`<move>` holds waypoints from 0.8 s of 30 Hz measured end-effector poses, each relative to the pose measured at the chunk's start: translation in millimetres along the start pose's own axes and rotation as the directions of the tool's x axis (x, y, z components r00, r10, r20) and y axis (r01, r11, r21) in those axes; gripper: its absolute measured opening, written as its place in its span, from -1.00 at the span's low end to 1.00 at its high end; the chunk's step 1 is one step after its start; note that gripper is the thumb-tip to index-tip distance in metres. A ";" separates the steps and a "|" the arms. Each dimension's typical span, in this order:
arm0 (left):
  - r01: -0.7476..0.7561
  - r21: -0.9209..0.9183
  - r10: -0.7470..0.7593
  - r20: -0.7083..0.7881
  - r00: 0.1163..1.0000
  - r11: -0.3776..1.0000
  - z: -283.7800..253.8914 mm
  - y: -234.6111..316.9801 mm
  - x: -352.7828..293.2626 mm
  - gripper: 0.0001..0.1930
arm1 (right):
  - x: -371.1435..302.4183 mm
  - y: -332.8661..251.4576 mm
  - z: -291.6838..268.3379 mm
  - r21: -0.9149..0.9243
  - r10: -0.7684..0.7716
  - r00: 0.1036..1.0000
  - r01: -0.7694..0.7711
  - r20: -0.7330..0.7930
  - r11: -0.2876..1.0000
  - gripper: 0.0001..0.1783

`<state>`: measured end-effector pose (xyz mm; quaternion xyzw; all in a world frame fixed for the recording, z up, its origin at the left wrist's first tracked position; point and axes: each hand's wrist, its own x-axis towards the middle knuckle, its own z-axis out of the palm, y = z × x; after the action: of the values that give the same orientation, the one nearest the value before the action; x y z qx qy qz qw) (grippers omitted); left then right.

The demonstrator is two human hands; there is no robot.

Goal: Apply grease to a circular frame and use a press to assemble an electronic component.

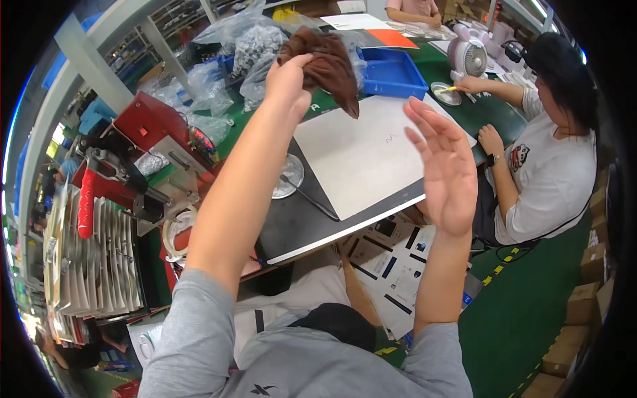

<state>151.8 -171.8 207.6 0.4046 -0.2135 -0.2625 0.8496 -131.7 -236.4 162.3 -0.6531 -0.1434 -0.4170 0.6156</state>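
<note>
My left hand (290, 85) is closed on a crumpled brown cloth (326, 66), lifted over the far side of the workbench. One corner of the cloth hangs down above a large white sheet (358, 159). My right hand (446, 159) is raised over the sheet's right edge, fingers stretched out and palm showing, with nothing in it. On the dark bench mat left of the sheet is a round clear dish (289, 178), partly behind my left forearm. A thin black-handled brush-like tool (312, 199) rests with one end in the dish.
A red hand press (149, 132) with a red lever stands at left. Clear bags of small parts (260, 50) and a blue tray (395, 73) lie at the back. At right a co-worker (551, 152) holds a yellow stick over a dish (446, 94), near a fan (468, 56).
</note>
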 end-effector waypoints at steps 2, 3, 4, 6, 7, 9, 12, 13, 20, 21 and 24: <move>0.031 0.033 -0.028 -0.113 0.993 0.999 -19.1 -10.5 25.3 -0.61 | -4.9 1.5 11.3 0.528 0.111 0.985 -0.024 -0.134 0.849 -0.28; 0.068 0.064 -0.052 -0.223 0.974 0.996 -29.9 -17.0 37.4 -0.64 | -4.0 3.5 15.6 0.760 0.189 0.968 0.001 -0.163 0.650 -0.30; 0.070 0.052 -0.056 -0.238 0.970 0.996 -46.7 -19.0 54.6 -0.68 | 0.5 5.3 21.0 0.921 0.266 0.950 0.051 -0.164 0.386 -0.31; 0.131 0.066 -0.103 -0.316 0.943 0.989 -64.8 -32.3 72.9 -0.76 | 2.4 9.0 23.8 0.993 0.232 0.970 0.044 -0.069 0.110 -0.46; 0.149 0.039 -0.128 -0.332 0.935 0.988 -73.4 -36.6 78.8 -0.76 | 2.3 14.4 23.5 0.997 0.180 0.983 0.035 -0.023 -0.063 -0.51; 0.183 -0.030 -0.184 -0.301 0.936 0.983 -79.2 -43.4 77.3 -0.74 | 1.7 16.9 27.0 0.992 0.110 0.994 0.002 0.012 -0.125 -0.45; 0.249 -0.046 -0.252 -0.261 0.932 0.967 -76.4 -48.3 62.1 -0.72 | 2.0 15.1 29.3 0.989 0.058 0.998 -0.015 0.024 -0.147 -0.48; 0.256 -0.046 -0.259 -0.257 0.931 0.965 -69.8 -47.4 54.9 -0.72 | 4.1 18.7 26.2 0.989 -0.018 0.997 -0.078 0.076 -0.130 -0.48; 0.147 -0.073 -0.154 -0.116 0.981 0.986 -18.2 -36.3 9.4 -0.65 | 15.3 30.4 20.7 0.981 -0.183 0.969 -0.183 0.169 -0.064 -0.42; 0.120 -0.075 -0.127 -0.096 0.987 0.990 -10.5 -37.1 4.8 -0.64 | 14.7 31.7 18.1 0.982 -0.212 0.963 -0.181 0.167 -0.048 -0.40; 0.127 -0.049 -0.129 -0.054 0.990 0.991 5.1 -24.1 -23.5 -0.64 | 14.3 29.1 23.1 0.995 -0.132 0.987 -0.096 0.093 -0.018 -0.31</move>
<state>124.2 -173.1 187.7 0.4055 -0.1566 -0.3095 0.8457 -94.1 -225.5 155.1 -0.0472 -0.4548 -0.1439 0.8776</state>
